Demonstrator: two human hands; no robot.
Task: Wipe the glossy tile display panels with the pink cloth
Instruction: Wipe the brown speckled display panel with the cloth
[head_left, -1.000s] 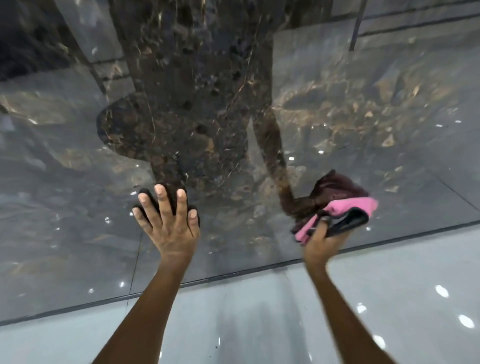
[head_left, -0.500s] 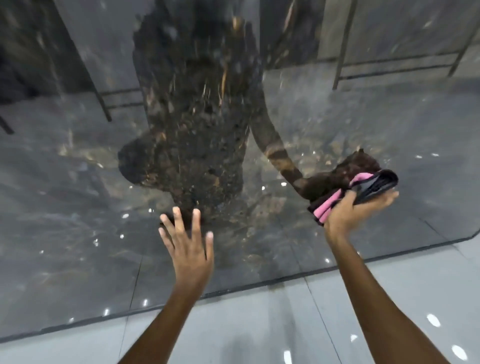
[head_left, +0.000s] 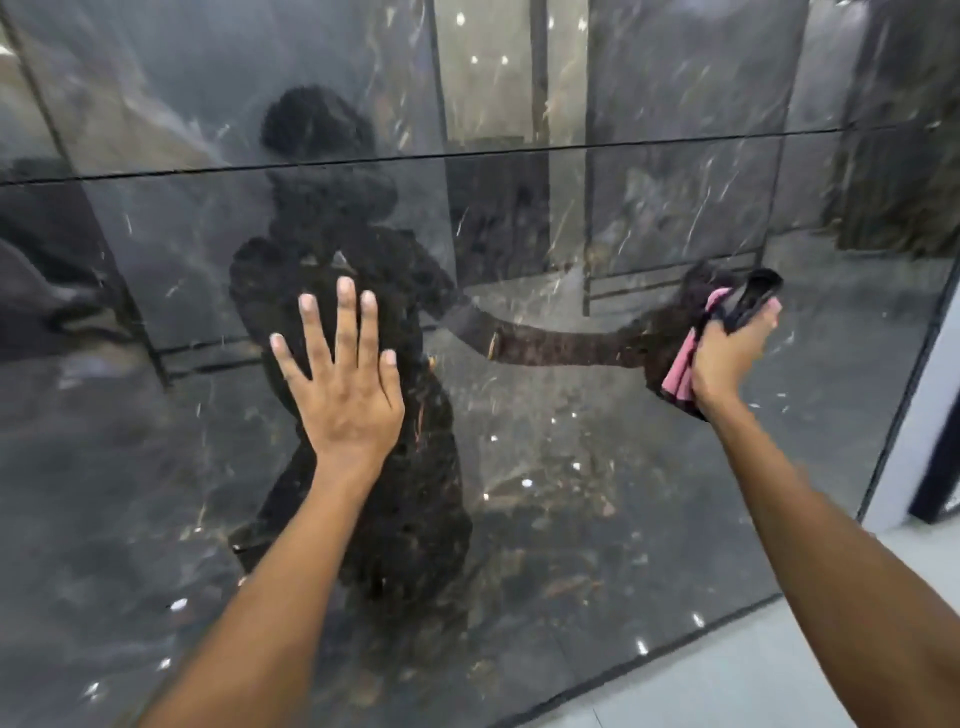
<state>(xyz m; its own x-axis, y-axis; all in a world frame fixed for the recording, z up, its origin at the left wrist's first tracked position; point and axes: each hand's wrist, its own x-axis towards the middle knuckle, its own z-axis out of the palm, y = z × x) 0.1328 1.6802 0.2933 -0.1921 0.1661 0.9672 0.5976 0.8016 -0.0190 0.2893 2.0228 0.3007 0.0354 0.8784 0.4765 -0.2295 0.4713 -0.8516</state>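
Note:
A tall glossy dark marble tile panel (head_left: 545, 467) fills the view and mirrors my body and arms. My left hand (head_left: 345, 384) lies flat against it near the middle, fingers spread and straight. Far to the right, my right hand (head_left: 730, 353) grips the folded pink cloth (head_left: 680, 371) with a dark layer (head_left: 750, 299) sticking out above the fingers, and holds it against the panel close to its right edge.
A thin horizontal seam (head_left: 467, 153) splits the upper panel from the lower one. Light grey floor tiles (head_left: 727, 680) run along the bottom right. A white wall edge with a dark frame (head_left: 930, 415) stands just right of the panel.
The view has risen from the panel's foot to its middle. My left hand went up and now lies flat on the panel. My right hand carried the cloth up and right.

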